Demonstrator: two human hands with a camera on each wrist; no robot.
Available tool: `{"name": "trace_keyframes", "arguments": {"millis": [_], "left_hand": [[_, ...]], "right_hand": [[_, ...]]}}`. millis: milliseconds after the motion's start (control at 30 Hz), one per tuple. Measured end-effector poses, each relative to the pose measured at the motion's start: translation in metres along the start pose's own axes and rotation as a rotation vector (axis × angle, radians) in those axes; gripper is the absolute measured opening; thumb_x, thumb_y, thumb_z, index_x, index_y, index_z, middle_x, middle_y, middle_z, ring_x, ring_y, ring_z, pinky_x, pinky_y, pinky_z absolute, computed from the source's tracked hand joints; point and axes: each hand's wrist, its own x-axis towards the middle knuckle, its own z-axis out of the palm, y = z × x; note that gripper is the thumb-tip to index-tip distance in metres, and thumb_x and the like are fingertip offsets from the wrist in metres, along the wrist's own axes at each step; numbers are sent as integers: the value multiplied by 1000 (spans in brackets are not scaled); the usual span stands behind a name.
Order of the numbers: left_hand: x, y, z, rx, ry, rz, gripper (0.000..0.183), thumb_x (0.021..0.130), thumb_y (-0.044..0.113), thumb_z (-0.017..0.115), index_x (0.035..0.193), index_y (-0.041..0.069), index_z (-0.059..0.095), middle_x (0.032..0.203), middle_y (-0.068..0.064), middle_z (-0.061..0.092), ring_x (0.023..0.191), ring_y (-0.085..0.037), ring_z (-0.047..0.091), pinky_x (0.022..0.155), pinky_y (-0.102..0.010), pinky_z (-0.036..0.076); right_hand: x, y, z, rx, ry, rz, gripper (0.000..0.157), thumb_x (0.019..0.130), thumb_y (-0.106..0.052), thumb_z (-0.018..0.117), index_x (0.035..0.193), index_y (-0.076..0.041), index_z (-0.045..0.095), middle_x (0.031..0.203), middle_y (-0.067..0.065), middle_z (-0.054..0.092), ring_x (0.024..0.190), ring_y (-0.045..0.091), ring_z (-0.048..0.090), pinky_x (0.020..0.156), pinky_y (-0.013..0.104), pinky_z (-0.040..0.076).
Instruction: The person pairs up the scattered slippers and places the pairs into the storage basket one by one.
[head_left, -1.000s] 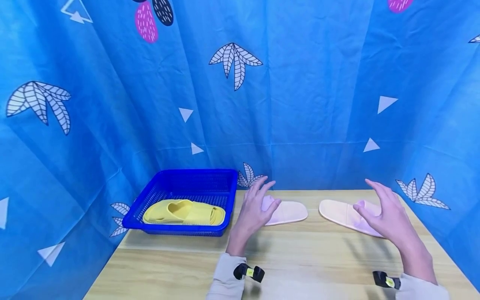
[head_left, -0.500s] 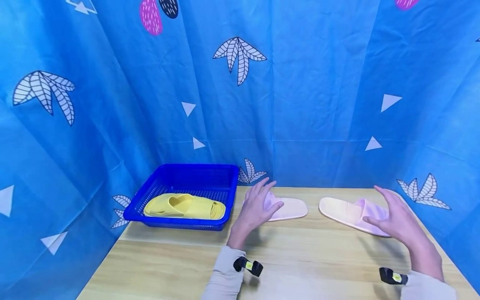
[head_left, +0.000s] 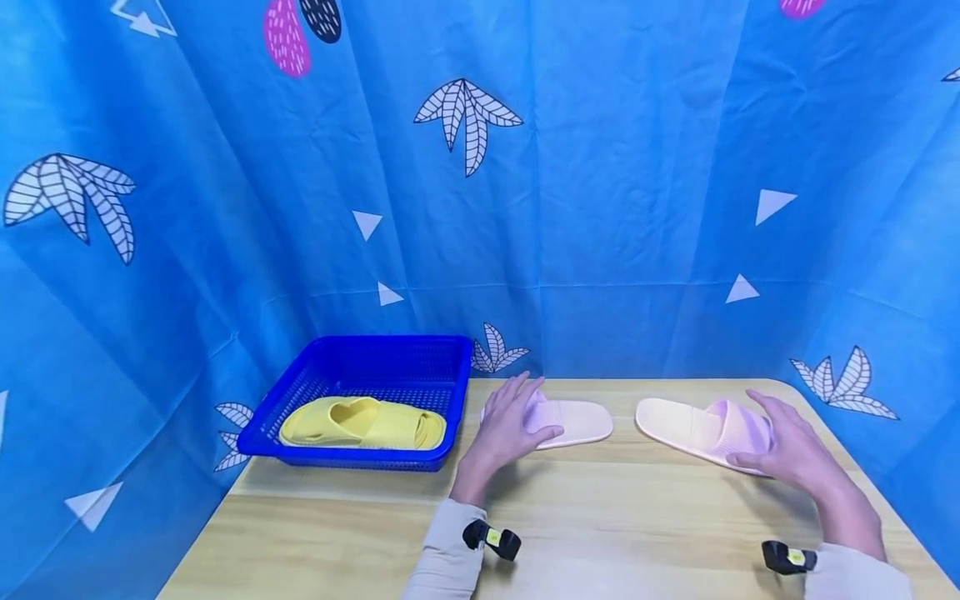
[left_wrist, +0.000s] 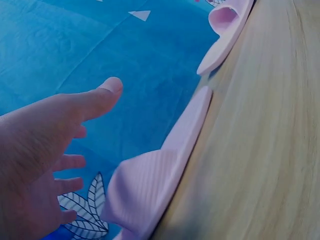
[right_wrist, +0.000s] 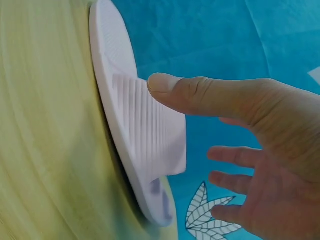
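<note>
Hovering in the head view, the left hand (head_left: pixel 506 427) is relaxed and holding nothing beside the left pink slipper (head_left: pixel 581 422); the right hand (head_left: pixel 791 446), unclosed too, is at the strap of the right pink slipper (head_left: pixel 678 423)! Both lie on the wooden tabletop (head_left: pixel 600 517), and there's a blue basket (head_left: pixel 360 456) carrying a yellow slipper (head_left: pixel 393 423). Left wrist now: thumb apart from fingers, clear of the ribbed strap. Right wrist: thumb overlapping the strap, though I can't tell whether it touches!
</note>
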Motion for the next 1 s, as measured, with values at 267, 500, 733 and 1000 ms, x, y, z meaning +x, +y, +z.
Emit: {"name": "trace_keyframes", "arguments": {"millis": [267, 500, 733, 1000], "left_hand": [[-2, -8, 9, -7, -3, -19, 89, 84, 57, 79, 156, 19, 44, 164, -12, 34, 150, -33, 30, 118, -61, 21], [4, -12, 12, 43, -23, -41, 98, 79, 58, 83, 158, 20, 40, 163, -13, 36, 150, -33, 31, 116, -66, 23], [4, -17, 13, 59, -54, -72, 103, 74, 53, 88, 158, 18, 40, 159, -16, 41, 147, -36, 35, 116, -66, 23], [3, -23, 18, 84, -82, -98, 108, 69, 49, 93, 158, 20, 39, 155, -12, 45, 143, -35, 39, 114, -68, 24]], "right_hand": [[2, 7, 3, 5, -17, -1, 117, 66, -20, 96, 154, 9, 25, 143, 46, 31, 124, 66, 32, 90, 82, 31], [8, 12, 9, -5, 0, -40, 116, 62, -19, 97, 151, 12, 28, 139, 47, 34, 121, 66, 35, 89, 82, 31], [11, 15, 13, -5, -50, -23, 119, 63, -21, 97, 151, 16, 25, 139, 47, 35, 121, 65, 35, 91, 81, 31], [12, 16, 17, -47, -89, 13, 122, 65, -28, 96, 148, 22, 23, 135, 50, 31, 118, 66, 36, 93, 80, 33]]}}
